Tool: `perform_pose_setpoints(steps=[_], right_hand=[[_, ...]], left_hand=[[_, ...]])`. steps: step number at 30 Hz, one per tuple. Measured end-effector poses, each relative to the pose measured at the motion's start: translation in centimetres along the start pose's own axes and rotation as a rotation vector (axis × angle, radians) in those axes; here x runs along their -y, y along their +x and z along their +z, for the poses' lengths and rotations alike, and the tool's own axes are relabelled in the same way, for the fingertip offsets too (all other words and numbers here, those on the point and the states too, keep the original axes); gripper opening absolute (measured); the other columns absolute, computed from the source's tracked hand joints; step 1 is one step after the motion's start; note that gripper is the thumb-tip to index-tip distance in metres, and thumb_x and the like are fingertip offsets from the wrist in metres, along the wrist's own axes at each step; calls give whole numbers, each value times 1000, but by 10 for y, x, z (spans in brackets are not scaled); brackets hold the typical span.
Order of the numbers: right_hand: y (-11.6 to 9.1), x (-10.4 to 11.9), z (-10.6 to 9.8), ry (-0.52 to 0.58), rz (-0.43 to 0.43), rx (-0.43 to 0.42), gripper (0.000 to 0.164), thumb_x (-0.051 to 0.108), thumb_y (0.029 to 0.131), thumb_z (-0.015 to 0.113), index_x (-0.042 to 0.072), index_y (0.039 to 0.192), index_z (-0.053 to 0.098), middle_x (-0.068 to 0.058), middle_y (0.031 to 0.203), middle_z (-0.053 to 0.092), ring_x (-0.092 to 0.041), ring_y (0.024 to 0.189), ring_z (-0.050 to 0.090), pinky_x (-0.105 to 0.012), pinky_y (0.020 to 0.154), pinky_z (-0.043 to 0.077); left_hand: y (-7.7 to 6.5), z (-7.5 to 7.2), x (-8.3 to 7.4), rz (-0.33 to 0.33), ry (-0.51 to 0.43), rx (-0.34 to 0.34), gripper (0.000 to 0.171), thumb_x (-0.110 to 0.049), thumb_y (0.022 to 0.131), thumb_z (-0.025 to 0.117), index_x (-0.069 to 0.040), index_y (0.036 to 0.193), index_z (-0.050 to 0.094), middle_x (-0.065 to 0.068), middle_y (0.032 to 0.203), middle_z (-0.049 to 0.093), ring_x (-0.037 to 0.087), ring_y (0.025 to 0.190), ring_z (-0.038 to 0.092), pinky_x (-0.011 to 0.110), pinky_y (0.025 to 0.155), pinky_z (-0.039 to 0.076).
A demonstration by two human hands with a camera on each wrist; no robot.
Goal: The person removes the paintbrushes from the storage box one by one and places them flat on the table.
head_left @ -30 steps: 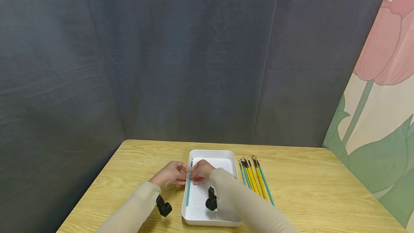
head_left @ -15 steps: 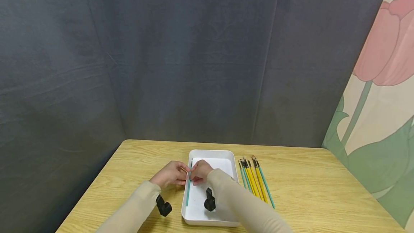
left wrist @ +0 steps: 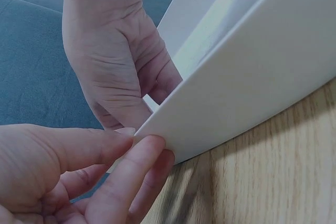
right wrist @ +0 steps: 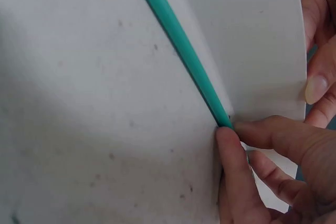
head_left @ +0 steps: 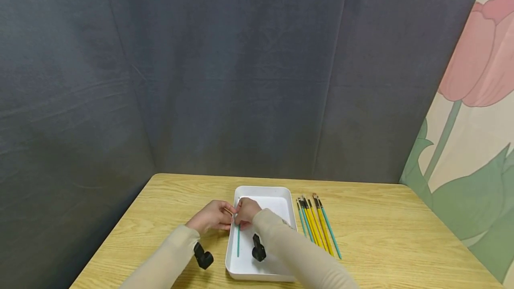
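A white rectangular tray (head_left: 263, 276) lies lengthwise on the wooden table. My left hand (head_left: 214, 216) pinches its left rim, thumb on the edge and fingers against the outer wall (left wrist: 226, 98) in the left wrist view. Inside the tray, my right hand (head_left: 247, 211) pinches a teal-handled paintbrush (head_left: 238, 241) between thumb and fingers. In the right wrist view the brush handle (right wrist: 184, 51) lies along the tray floor close to the side wall. The hand mostly hides the brush's far part; only a tip shows beyond it in the head view.
To the right of the tray, several paintbrushes (head_left: 319, 226) with yellow and teal handles lie side by side, bristles pointing away. A dark curtain (head_left: 241, 79) hangs behind the table (head_left: 401, 235). A flower-painted wall stands at the right.
The near end of the teal paintbrush has swung slightly right, away from the tray's left wall. My right hand and forearm have shifted a little left. The left hand keeps its place.
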State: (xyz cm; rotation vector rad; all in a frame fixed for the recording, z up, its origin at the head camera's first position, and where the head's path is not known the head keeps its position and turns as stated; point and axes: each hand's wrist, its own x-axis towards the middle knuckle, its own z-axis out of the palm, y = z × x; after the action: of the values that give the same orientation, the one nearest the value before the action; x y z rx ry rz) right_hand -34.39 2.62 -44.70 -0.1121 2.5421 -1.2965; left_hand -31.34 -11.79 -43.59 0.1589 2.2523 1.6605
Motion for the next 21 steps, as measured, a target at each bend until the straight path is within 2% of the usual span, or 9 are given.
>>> perform_pose_setpoints(steps=[13,21], right_hand=[[2,-1,-2,-12,-15,19,32,-17,63,72,3,76,52,-9,71,53,-19,48,60,-28,50,56],[4,-9,-12,173,11,123,29,-16,71,66,1,93,57,-8,67,53,-15,49,57,-30,56,59]], left_hand=[[0,2,-2,-27,1,-23,24,14,84,56,9,107,59,15,87,59,18,73,61,32,68,59],[3,1,0,-26,-7,-15,25,13,84,58,9,109,58,14,87,60,19,73,62,30,65,59]])
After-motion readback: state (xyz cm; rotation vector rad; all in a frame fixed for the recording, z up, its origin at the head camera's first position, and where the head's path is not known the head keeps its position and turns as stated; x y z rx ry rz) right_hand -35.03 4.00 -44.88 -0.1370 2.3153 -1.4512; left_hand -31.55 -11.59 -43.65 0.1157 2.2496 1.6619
